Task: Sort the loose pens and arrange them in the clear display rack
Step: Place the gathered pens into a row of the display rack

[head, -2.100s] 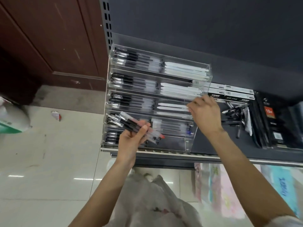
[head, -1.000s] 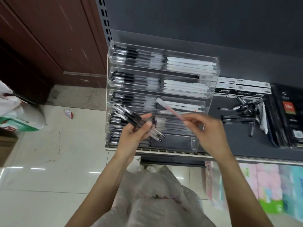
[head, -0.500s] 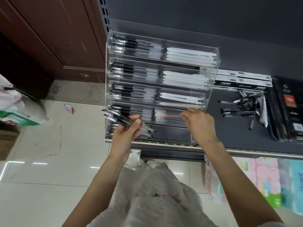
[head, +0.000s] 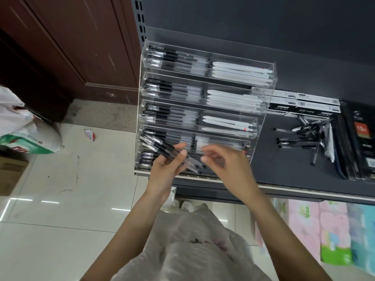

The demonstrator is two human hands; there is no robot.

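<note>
Clear plastic makes up the display rack (head: 261,110), which stands at the left end of a dark shelf (head: 284,169) in the middle of the frame and steps down in five tiers toward the viewer. Each tier holds pens lying flat with their long axes running left to right: black-capped pens (head: 162,57) fill the left halves, caps toward the left edge of the rack, and white pens (head: 239,71) fill the right halves of the upper tiers. The left hand (head: 166,169), just in front of the lowest tiers, grips a bundle of black pens (head: 172,157); the bundle slants from upper left to lower right, and its lower ends jut past the fingers toward the right hand (head: 229,165). That right hand sits close beside the bundle, blurred, with fingers loosely curled and spread and nothing visibly held; its fingertips are near the pen ends, though contact cannot be judged. Well to the right on the shelf lies a scattered pile of loose pens (head: 304,136), pointing in mixed directions, mostly left to right. Behind them sit flat boxes (head: 304,104). At the lower edge a white plastic bag (head: 192,250) shows between the forearms.
</note>
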